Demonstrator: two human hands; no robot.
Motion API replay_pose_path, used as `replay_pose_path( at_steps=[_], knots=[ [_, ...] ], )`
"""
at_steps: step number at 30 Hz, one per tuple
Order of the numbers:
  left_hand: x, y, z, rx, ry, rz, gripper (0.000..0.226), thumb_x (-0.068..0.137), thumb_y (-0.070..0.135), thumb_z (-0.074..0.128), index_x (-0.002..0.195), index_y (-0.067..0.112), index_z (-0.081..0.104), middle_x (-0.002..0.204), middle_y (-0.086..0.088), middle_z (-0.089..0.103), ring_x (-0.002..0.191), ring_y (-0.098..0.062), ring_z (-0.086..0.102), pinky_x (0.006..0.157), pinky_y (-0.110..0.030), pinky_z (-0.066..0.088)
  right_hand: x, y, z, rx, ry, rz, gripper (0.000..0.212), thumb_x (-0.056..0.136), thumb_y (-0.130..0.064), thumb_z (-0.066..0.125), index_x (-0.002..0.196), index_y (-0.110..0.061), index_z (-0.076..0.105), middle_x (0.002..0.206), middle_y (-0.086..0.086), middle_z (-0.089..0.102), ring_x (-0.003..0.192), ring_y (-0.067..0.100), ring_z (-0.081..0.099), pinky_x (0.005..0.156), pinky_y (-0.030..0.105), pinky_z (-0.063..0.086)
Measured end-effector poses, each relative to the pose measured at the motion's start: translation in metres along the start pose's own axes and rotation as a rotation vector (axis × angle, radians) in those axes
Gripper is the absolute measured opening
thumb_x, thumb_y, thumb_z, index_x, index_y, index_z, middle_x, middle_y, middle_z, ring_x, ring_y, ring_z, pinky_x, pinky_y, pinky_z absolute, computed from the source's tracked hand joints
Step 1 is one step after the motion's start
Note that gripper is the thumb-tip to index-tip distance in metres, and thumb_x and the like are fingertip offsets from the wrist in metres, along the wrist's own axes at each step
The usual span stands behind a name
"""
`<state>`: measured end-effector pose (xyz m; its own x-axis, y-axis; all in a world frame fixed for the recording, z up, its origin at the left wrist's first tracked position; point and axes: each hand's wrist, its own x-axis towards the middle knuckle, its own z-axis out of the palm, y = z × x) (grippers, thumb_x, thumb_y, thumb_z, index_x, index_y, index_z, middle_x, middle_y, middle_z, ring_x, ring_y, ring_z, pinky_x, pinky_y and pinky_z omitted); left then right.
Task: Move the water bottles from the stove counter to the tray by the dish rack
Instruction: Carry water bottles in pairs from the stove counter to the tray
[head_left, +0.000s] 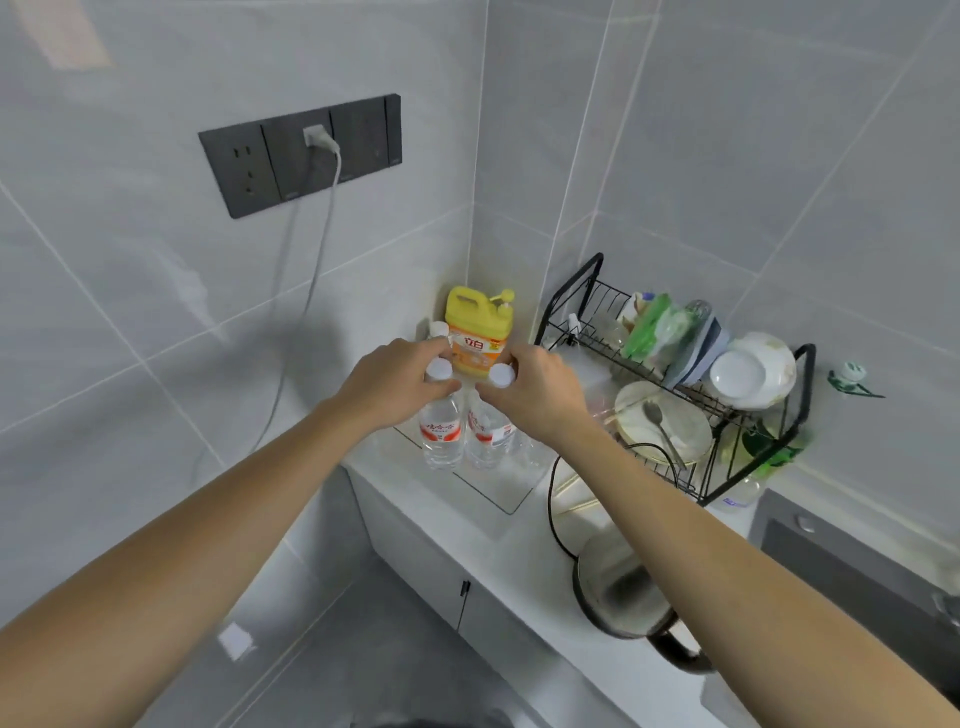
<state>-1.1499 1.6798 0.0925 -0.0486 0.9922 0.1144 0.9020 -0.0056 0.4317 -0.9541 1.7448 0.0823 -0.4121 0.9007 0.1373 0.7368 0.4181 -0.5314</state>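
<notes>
Two clear water bottles with red-and-white labels and white caps stand upright over a clear tray (498, 493) on the white counter, left of the dish rack (675, 395). My left hand (395, 379) grips the neck of the left bottle (441, 431). My right hand (540, 395) grips the neck of the right bottle (485, 436). I cannot tell whether the bottles touch the tray. Behind my left hand, the white cap of a third bottle (439, 328) shows by the wall.
A yellow detergent jug (479, 332) stands in the corner behind the bottles. The black wire dish rack holds plates, bowls and a spoon. A pot (623, 587) with a black cord sits near the counter's front. A cable hangs from the wall socket (301, 156).
</notes>
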Motion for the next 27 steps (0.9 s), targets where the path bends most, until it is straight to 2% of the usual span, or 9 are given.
replay_pose_path(
  at_steps=[4,8,12,15,18,21,23,25,27],
  knots=[
    [0.039,-0.007,0.012,0.009,-0.011,0.016,0.027,0.092,0.048,0.068,0.110,0.030,0.059,0.083,0.007,0.060,0.077,-0.020,0.058,0.058,-0.030,0.034,0.035,0.016,0.009,-0.012,0.007,0.025,0.033,0.081,-0.049,0.075,0.091,-0.020,0.062,0.084,0.001,0.068,0.081,0.028,0.063,0.063,0.036,0.047],
    [0.077,-0.023,0.026,0.014,-0.049,0.015,0.032,0.091,0.050,0.068,0.107,0.023,0.059,0.083,0.000,0.064,0.083,-0.026,0.059,0.065,-0.035,0.042,0.065,0.025,0.018,-0.044,0.007,0.062,0.040,0.083,-0.065,0.070,0.086,-0.027,0.056,0.084,-0.003,0.067,0.080,0.025,0.062,0.065,0.035,0.044],
    [0.106,-0.041,0.044,0.039,-0.107,0.040,0.034,0.091,0.052,0.067,0.107,0.024,0.058,0.086,0.002,0.058,0.093,-0.029,0.058,0.066,-0.035,0.041,0.084,0.034,0.031,-0.077,-0.025,0.094,0.037,0.085,-0.058,0.072,0.095,-0.025,0.060,0.090,-0.003,0.067,0.085,0.024,0.061,0.067,0.033,0.039],
    [0.122,-0.051,0.057,0.048,-0.157,0.052,0.033,0.092,0.049,0.066,0.111,0.023,0.058,0.096,0.000,0.055,0.106,-0.033,0.056,0.079,-0.041,0.049,0.093,0.040,0.041,-0.085,-0.024,0.141,0.036,0.086,-0.050,0.074,0.100,-0.019,0.063,0.092,0.000,0.068,0.087,0.025,0.062,0.067,0.033,0.039],
    [0.134,-0.055,0.070,0.053,-0.196,0.064,0.029,0.094,0.044,0.065,0.111,0.022,0.058,0.101,-0.002,0.063,0.111,-0.035,0.057,0.095,-0.047,0.043,0.101,0.045,0.051,-0.100,-0.036,0.201,0.034,0.087,-0.045,0.074,0.099,-0.016,0.061,0.093,0.003,0.066,0.085,0.027,0.060,0.066,0.033,0.038],
    [0.144,-0.060,0.084,0.071,-0.205,0.046,0.028,0.094,0.042,0.066,0.112,0.021,0.060,0.097,0.002,0.056,0.116,-0.033,0.054,0.103,-0.050,0.040,0.108,0.049,0.061,-0.106,-0.037,0.246,0.033,0.087,-0.050,0.073,0.092,-0.022,0.056,0.089,0.002,0.063,0.084,0.027,0.059,0.066,0.034,0.040],
    [0.149,-0.066,0.092,0.078,-0.231,0.034,0.029,0.094,0.043,0.065,0.113,0.022,0.060,0.100,0.001,0.058,0.114,-0.032,0.056,0.098,-0.046,0.042,0.110,0.052,0.069,-0.117,-0.052,0.260,0.034,0.087,-0.051,0.072,0.094,-0.022,0.057,0.089,0.002,0.064,0.085,0.028,0.060,0.068,0.036,0.044],
    [0.154,-0.073,0.099,0.081,-0.265,0.033,0.030,0.095,0.043,0.063,0.115,0.021,0.058,0.102,0.001,0.056,0.109,-0.032,0.058,0.082,-0.039,0.041,0.112,0.055,0.079,-0.115,-0.066,0.269,0.036,0.088,-0.052,0.072,0.096,-0.021,0.057,0.089,0.002,0.064,0.086,0.028,0.061,0.071,0.038,0.048],
    [0.158,-0.078,0.104,0.092,-0.285,0.039,0.030,0.096,0.042,0.062,0.117,0.021,0.056,0.101,0.002,0.051,0.106,-0.031,0.058,0.074,-0.035,0.037,0.115,0.058,0.086,-0.118,-0.071,0.282,0.037,0.088,-0.054,0.071,0.097,-0.022,0.055,0.089,0.001,0.062,0.085,0.028,0.060,0.071,0.038,0.048]
  ],
)
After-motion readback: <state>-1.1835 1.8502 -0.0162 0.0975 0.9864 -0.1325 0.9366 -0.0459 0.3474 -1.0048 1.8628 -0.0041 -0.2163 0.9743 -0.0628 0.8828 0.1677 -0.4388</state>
